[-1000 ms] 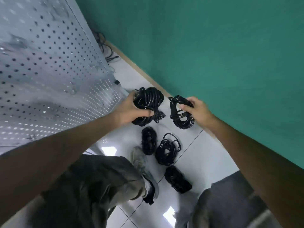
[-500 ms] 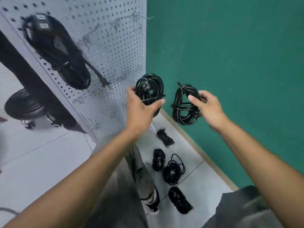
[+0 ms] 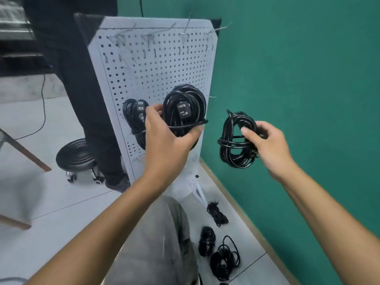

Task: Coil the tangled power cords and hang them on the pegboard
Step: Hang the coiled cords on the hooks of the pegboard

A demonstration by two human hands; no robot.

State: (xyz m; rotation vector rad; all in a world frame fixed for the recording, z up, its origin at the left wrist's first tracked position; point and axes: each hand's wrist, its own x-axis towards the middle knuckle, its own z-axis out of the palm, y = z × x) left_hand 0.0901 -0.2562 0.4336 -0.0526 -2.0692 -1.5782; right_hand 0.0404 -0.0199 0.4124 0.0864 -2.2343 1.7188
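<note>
The left hand (image 3: 168,138) holds a large coiled black power cord (image 3: 185,108) up in front of the white pegboard (image 3: 156,68); its fingers (image 3: 153,111) curl over the left side of the coil and the thumb closes round the lower right, where a wrap of cable crosses. The cord's plug faces the camera in the middle of the coil. The right hand (image 3: 267,145) grips a smaller coiled cord (image 3: 234,140) out to the right of the board, against the green wall (image 3: 298,79), thumb pressed on the front of the wrapped middle and fingers curled behind it. Both hands are closed round their coils, well apart from each other. Another coiled cord (image 3: 133,116) hangs on the pegboard just left of the left hand. Three more cord bundles (image 3: 218,241) lie on the tiled floor (image 3: 61,202) near the foot of the wall. Bare metal hooks (image 3: 185,27) jut from the board's top row.
</note>
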